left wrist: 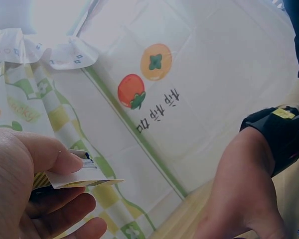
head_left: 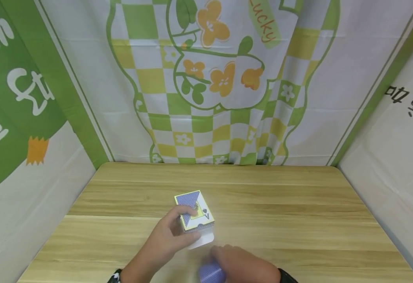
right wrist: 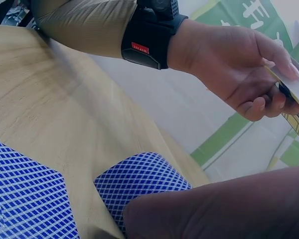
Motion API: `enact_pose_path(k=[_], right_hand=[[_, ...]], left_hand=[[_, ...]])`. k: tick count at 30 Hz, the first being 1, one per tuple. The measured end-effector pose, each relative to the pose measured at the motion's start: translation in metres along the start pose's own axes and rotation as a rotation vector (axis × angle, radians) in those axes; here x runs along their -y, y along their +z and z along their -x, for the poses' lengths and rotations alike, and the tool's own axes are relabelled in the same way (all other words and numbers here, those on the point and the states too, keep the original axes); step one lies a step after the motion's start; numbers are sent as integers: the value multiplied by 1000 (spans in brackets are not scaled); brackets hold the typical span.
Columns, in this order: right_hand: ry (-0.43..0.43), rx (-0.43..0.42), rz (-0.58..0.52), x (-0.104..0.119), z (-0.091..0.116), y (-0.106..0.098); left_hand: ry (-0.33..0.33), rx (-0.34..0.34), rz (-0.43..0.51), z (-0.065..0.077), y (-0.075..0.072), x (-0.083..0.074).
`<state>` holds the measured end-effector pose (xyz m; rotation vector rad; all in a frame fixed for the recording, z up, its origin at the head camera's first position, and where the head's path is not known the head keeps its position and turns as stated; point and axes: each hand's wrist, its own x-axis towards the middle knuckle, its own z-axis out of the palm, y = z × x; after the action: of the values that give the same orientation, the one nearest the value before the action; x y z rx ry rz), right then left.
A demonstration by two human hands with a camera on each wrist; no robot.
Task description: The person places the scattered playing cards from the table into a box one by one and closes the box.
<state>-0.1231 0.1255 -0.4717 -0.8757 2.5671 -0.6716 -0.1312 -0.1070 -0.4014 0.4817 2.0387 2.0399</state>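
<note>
A playing-card box (head_left: pixel 194 212) with a blue pattern and an ace of spades on its face is gripped by my left hand (head_left: pixel 167 232), thumb on one side and fingers over the front. Its white flap (head_left: pixel 203 238) hangs loose at the end toward me. The same flap (left wrist: pixel 79 177) shows under the thumb in the left wrist view. Low at the front, my right hand (head_left: pixel 245 263) holds blue-backed playing cards (head_left: pixel 211 273). In the right wrist view a finger lies over a curved blue-checked card (right wrist: pixel 139 174); most of that hand is out of frame.
More blue-checked cards (right wrist: pixel 27 194) show at the left of the right wrist view. A wood-grain table (head_left: pixel 281 204) lies beneath both hands. Printed cloth curtains (head_left: pixel 206 129) stand at its back and sides.
</note>
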Motion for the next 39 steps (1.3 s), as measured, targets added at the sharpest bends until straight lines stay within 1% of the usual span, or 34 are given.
enact_pose_path(k=[2,4,7,9,13,15,20,21,23,26,28,30,34,37,39], right_hand=[[38,19,-39,2,1,0],[49,17,-89,3,2,0],[32,1,-178,1,2,0],[5,-12,-232,-2,0,1],[-35,11,-353,-11,-4,-1],[-63,2,-404,-15,-4,-3],[-70,-66,-460,-17,-5,-11],[-59,-66,-475,-17,-5,-13],[-66,-68,-460,-15,-2,-19],[-100,-56,-460,-14,3,-30],[-130,-44,-490,-14,7,-37],[-164,-22,-563,-15,12,-44],[-246,34,-752,-14,20,-55],[-311,33,-847,-14,22,-61],[-328,18,-895,-13,23,-64]], left_hand=[[0,-2,-2,0,0,0],[-3,1,1,0,0,0],[-9,3,-1,0,0,0],[-16,-1,-10,0,0,-1],[-33,-9,-31,0,0,-2],[-32,-5,-24,0,0,-2],[-27,-3,-31,-1,-1,-1],[-26,-2,-32,-1,-1,-1],[-18,-4,-43,-1,-2,0],[0,0,-45,-1,-2,2],[19,7,-43,-2,-3,3],[32,13,-33,-2,-3,5],[60,30,5,-3,-4,8],[68,36,20,-4,-5,9],[66,30,15,-4,-6,9]])
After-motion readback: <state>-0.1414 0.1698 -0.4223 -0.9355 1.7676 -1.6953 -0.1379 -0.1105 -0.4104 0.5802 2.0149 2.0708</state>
